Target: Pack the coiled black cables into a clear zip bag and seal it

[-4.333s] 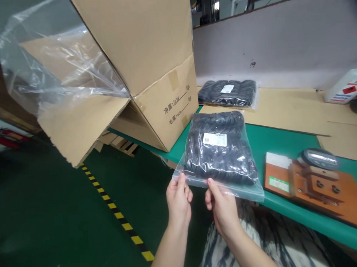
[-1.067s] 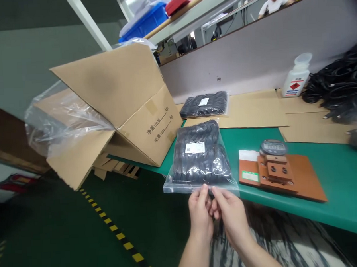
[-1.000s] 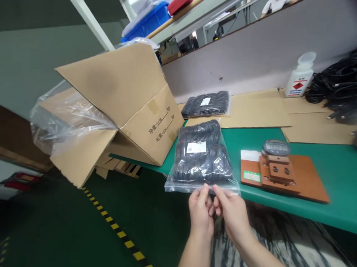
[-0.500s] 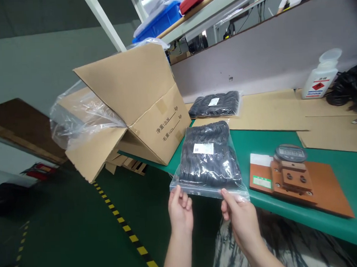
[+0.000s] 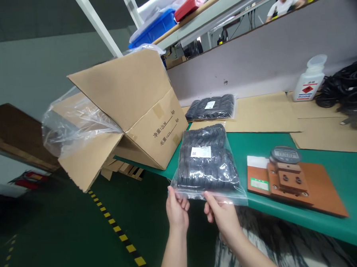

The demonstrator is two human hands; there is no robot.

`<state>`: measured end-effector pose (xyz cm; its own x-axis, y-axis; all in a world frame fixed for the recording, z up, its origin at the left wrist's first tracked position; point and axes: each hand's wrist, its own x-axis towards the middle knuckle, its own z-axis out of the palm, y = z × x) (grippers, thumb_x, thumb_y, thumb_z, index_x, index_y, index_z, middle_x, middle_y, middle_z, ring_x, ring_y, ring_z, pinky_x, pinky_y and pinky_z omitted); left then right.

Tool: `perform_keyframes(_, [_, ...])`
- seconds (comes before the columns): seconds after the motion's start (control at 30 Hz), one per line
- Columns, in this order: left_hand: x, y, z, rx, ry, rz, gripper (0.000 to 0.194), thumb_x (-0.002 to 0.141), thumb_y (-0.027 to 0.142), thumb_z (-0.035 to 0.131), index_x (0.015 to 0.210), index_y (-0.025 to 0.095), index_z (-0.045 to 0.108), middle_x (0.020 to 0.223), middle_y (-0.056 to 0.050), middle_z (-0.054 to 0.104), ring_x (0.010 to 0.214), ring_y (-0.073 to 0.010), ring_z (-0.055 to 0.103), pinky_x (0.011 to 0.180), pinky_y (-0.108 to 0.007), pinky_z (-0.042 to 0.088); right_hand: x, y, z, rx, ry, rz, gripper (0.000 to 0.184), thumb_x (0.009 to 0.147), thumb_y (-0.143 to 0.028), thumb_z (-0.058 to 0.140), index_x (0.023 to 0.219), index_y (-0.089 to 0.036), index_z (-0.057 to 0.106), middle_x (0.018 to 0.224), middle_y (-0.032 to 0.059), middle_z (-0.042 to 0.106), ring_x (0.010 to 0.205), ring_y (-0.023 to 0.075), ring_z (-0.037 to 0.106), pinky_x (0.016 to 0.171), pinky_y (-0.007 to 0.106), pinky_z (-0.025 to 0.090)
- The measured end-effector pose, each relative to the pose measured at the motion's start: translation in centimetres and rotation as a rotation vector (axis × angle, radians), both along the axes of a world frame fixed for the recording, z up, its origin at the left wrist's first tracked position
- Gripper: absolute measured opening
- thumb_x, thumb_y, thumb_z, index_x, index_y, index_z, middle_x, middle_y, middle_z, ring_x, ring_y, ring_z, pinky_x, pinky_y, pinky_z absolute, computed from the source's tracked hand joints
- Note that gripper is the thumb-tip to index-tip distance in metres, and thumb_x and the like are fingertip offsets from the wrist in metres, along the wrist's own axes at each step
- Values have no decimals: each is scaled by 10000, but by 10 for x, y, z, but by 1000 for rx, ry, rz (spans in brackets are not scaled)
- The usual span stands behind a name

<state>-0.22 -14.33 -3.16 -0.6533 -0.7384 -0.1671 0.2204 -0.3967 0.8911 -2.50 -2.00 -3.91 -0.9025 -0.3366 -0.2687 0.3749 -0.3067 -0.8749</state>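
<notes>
A clear zip bag of black rings with a white label lies on the green table, its near edge hanging over the table's front. My left hand pinches the bag's near left corner. My right hand pinches the same near edge toward the middle. A second bag of black rings lies farther back on brown cardboard sheets.
An open cardboard box with a clear plastic liner stands on its side at the left. An orange fixture board with a round digital gauge sits to the right. A white bottle and black cables are far right. A grey partition backs the table.
My right hand has slid left along the bag's near edge, closer to my left hand. The view has shifted slightly; the bag stays in place.
</notes>
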Motion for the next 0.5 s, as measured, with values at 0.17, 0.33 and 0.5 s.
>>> perform_keyframes(0.17, [-1,-3,-2,-31,26,26,544,793,581,689,580,183,385,506,84,313,407,-47,281,372,-173,238,1,6,1,-55,-106,-77,606,734,-719,631,568,-139,584,457,1,561,348,63,457,392,181,332])
perform_keyframes(0.33, [0,-3,1,-50,17,22,516,801,558,693,597,179,410,521,77,342,410,-51,314,376,-178,261,1,12,9,-135,-158,-35,642,666,-766,650,700,-126,616,486,9,606,334,77,487,350,164,316])
perform_keyframes(0.5, [3,-9,4,-64,5,-12,488,813,545,691,621,174,438,534,74,365,406,-52,320,366,-175,281,0,37,12,-25,-197,-139,670,745,-755,584,518,-125,552,401,23,543,315,68,466,356,156,327])
